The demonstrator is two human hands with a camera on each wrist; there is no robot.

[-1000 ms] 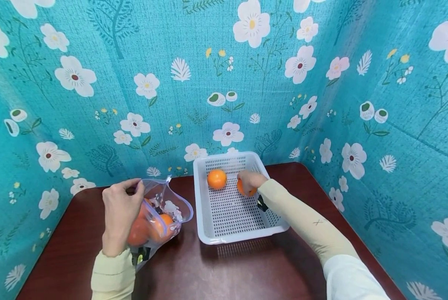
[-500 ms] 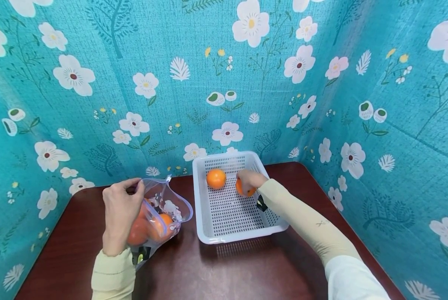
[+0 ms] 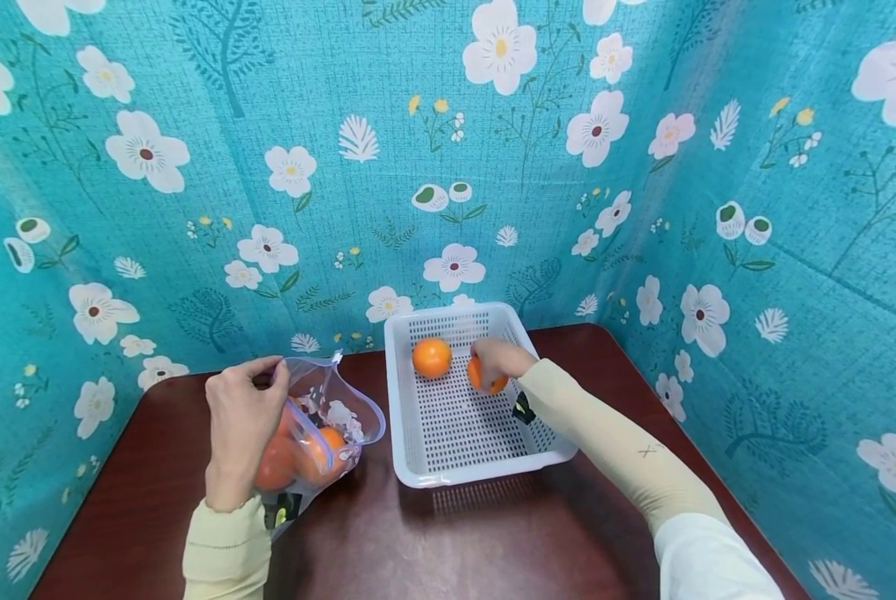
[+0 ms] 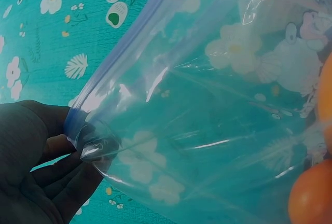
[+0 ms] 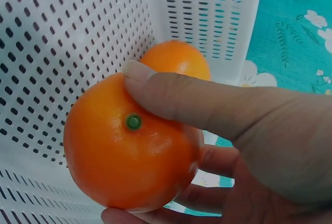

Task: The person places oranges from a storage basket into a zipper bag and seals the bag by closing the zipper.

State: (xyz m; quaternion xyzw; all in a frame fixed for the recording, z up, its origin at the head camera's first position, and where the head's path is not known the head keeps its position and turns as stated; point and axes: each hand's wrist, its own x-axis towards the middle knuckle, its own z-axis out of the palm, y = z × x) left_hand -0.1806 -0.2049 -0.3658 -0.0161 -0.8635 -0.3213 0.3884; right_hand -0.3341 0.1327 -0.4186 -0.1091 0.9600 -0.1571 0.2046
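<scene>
My right hand [image 3: 502, 360] grips an orange [image 5: 124, 151] inside the white slotted basket [image 3: 485, 477]. In the right wrist view the thumb lies over its top beside the green stem end, and the other fingers curl round beneath. A second orange [image 3: 432, 357] sits at the basket's back left, partly behind the thumb in that wrist view. My left hand [image 3: 241, 425] pinches the rim of a clear zip bag [image 4: 171, 115] between thumb and fingers. Several orange fruits [image 3: 331, 446] lie in the bag, whose mouth gapes toward the basket.
Basket and bag stand on a dark red-brown table [image 3: 387, 542], the bag left of the basket. A teal flowered cloth [image 3: 387, 150] hangs behind the table and along its right side. The basket's raised walls surround the right hand.
My right hand and the orange in it have shifted very slightly left within the basket. The left hand keeps its hold on the bag.
</scene>
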